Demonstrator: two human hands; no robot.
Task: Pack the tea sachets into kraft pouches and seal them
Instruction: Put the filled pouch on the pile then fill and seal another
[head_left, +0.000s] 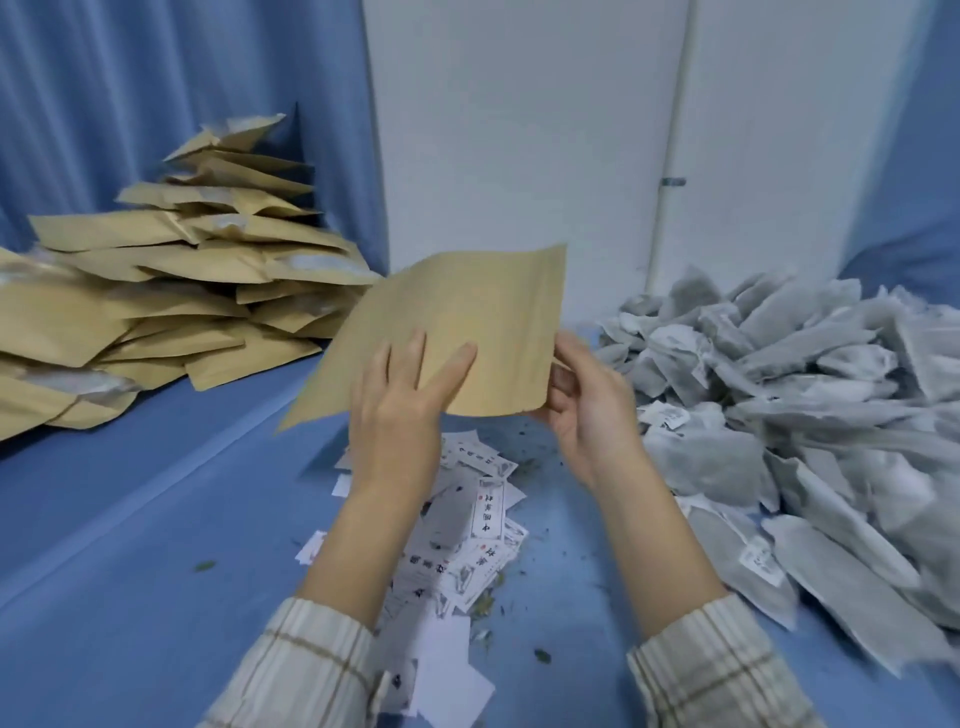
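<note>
I hold one flat kraft pouch (457, 332) up above the blue table. My left hand (400, 415) lies against its near face with straight fingers spread on the paper; its thumb is hidden behind the pouch. At the pouch's lower right edge my right hand (582, 405) grips the paper with curled fingers. A big heap of grey tea sachets (810, 415) covers the table to the right. Stacked on the left is a pile of kraft pouches (171, 291).
White printed paper cards (467, 530) lie scattered on the blue table (156, 545) under my forearms, with loose tea crumbs around them. A white wall with a pipe (670, 156) stands behind, flanked by blue curtains (130, 78).
</note>
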